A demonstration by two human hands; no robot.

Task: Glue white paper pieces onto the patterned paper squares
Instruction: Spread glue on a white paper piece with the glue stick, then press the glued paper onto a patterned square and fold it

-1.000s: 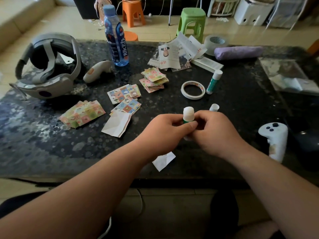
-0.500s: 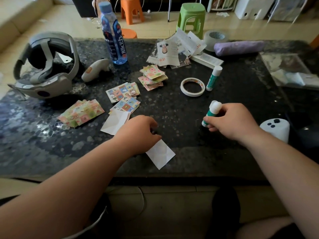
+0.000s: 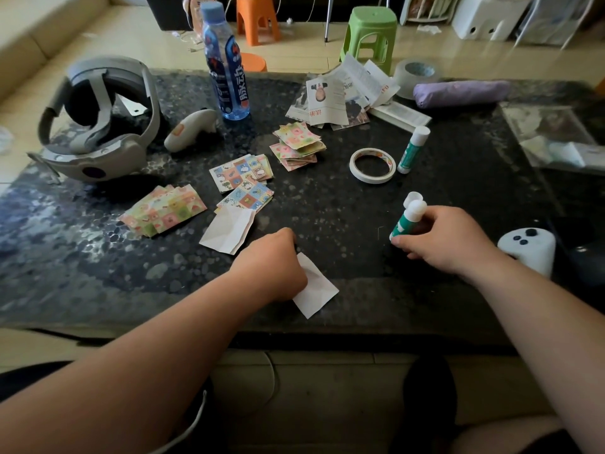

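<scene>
One corner of the white paper piece (image 3: 319,290) hides under the left hand (image 3: 271,263), near-left of the tape ring (image 3: 372,165). The hand's fingertips are hidden, so I cannot tell whether it pinches or presses. The right hand (image 3: 448,240) grips the glue stick (image 3: 404,221), near-right of that ring.

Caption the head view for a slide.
Left hand rests on a white paper piece on the dark table; right hand grips a green glue stick.
</scene>
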